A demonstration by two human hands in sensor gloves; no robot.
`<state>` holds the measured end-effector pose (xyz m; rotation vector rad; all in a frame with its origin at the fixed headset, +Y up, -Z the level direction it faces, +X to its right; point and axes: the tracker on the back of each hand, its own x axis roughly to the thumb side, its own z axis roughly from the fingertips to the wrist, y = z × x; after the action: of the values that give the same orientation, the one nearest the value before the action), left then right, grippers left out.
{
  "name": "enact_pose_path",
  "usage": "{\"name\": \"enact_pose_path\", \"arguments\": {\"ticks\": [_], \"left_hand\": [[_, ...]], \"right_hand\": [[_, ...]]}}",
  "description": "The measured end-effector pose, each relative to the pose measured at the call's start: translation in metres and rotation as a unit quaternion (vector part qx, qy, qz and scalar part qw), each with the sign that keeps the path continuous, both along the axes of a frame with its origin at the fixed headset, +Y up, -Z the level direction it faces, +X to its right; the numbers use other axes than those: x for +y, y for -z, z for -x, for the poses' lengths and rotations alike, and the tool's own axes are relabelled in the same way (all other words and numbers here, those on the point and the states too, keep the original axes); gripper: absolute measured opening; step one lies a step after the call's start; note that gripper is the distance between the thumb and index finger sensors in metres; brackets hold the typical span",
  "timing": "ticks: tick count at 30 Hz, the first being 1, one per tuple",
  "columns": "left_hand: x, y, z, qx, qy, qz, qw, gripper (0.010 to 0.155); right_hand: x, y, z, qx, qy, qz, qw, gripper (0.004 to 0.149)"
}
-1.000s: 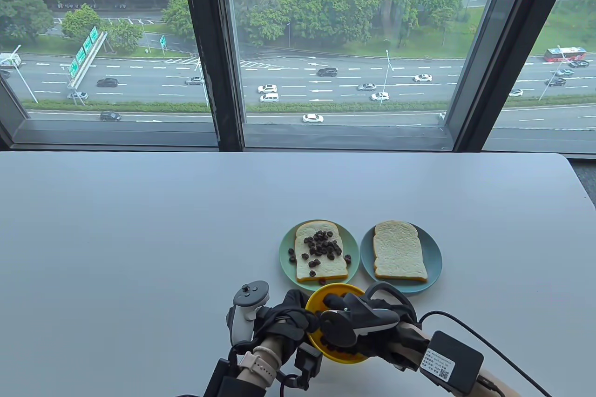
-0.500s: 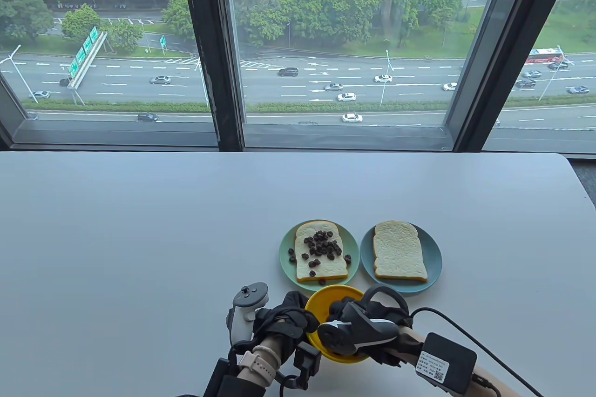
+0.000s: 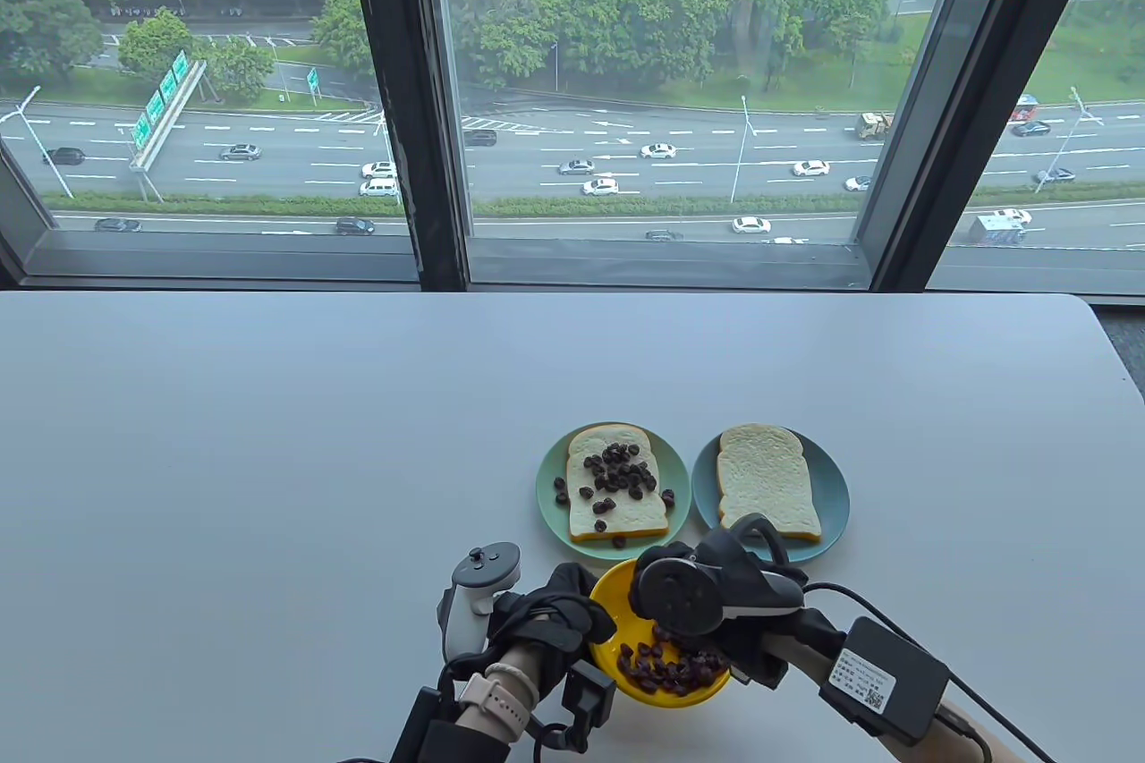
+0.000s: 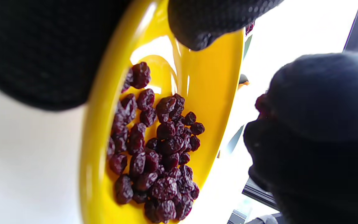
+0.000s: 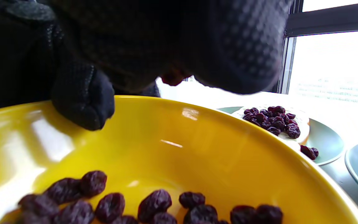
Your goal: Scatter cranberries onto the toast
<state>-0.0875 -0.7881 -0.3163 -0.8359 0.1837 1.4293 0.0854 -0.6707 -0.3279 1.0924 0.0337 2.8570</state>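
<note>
The right hand (image 3: 716, 589) hovers over the far edge of the yellow bowl (image 3: 608, 593), its fingers (image 5: 244, 56) bunched together, and a reddish speck between them in the right wrist view looks like a pinched cranberry or 2; how many it holds cannot be told. The likely trouble is a spill on the way to the plain toast (image 3: 767, 484), which lies just beyond the bowl and to its right: a loose pinch would drop berries on the desk (image 3: 268, 441) or on the plate rim instead of the bread. That has already happened beside the other slice, where a few berries sit off the bread. The bowl is also tilted in the left hand (image 3: 546, 620), whose fingers (image 4: 204, 21) curl over its rim, so more tilt could let the heap slide out.

The bowl holds a loose heap of dark cranberries (image 4: 154, 149), gathered on its lower, near side. Directly beyond the bowl, the green plate (image 3: 547, 495) carries 1 slice of toast (image 3: 617, 521) covered with scattered cranberries (image 3: 617, 472), with about 4 on the plate itself. Beyond the bowl and to its right, the blue plate (image 3: 832, 486) carries the plain slice, with no berries on it yet.
</note>
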Motion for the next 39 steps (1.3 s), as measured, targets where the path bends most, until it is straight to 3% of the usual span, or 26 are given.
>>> {"name": "enact_pose_path", "arguments": {"ticks": [5, 10, 15, 23, 28, 32, 39], "left_hand": [[-0.002, 0.0, 0.001, -0.004, 0.002, 0.009, 1.0, 0.052], [-0.003, -0.001, 0.001, -0.01, 0.004, 0.015, 1.0, 0.052], [-0.004, -0.001, 0.002, -0.015, 0.019, 0.022, 0.999, 0.052], [-0.006, -0.001, 0.002, -0.018, 0.016, 0.029, 0.999, 0.052], [-0.007, -0.002, 0.001, -0.02, 0.016, 0.032, 0.999, 0.052], [-0.008, -0.002, 0.001, -0.019, 0.022, 0.031, 0.999, 0.052], [-0.006, -0.002, 0.002, -0.013, 0.02, 0.026, 0.999, 0.052]], "right_hand": [[0.0, 0.046, 0.009, -0.051, 0.017, 0.016, 0.998, 0.033], [-0.03, 0.102, 0.022, -0.113, -0.006, 0.03, 0.993, 0.033], [-0.059, 0.129, 0.024, -0.154, -0.031, 0.048, 0.986, 0.034], [-0.072, 0.134, 0.021, -0.169, -0.027, 0.053, 0.984, 0.038], [-0.067, 0.128, 0.017, -0.146, -0.047, 0.047, 0.987, 0.041], [-0.061, 0.124, 0.01, -0.143, -0.012, 0.077, 0.987, 0.042], [-0.046, 0.108, -0.005, -0.12, 0.018, 0.072, 0.99, 0.043]]}}
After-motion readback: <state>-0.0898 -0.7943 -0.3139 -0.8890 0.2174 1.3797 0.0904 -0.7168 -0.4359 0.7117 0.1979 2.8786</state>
